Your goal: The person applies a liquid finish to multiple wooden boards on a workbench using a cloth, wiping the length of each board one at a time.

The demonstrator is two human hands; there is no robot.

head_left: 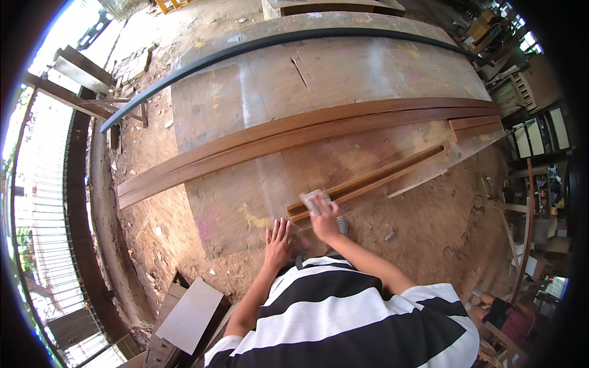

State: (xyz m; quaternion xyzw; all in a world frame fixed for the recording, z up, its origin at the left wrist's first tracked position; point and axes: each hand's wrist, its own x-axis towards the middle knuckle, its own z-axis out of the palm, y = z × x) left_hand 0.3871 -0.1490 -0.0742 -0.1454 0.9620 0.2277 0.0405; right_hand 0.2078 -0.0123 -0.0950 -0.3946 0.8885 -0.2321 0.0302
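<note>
A reddish-brown wooden piece with a long groove (368,183) lies aslant on the worktable, its near end close to my hands. My right hand (325,222) presses a small pale pad (316,199), perhaps folded sandpaper, onto the piece near that end. The hand is slightly blurred, and part of the pad is hidden under the fingers. My left hand (280,243) rests flat at the table's near edge, just left of the piece's end, fingers stretched out and holding nothing.
Long brown wooden boards (276,136) lie across the paint-stained worktable (227,202); a short block (475,127) sits at their right end. Beyond them curves a dark strip (282,38). A pale panel (190,314) stands lower left. Another person (509,316) sits at lower right.
</note>
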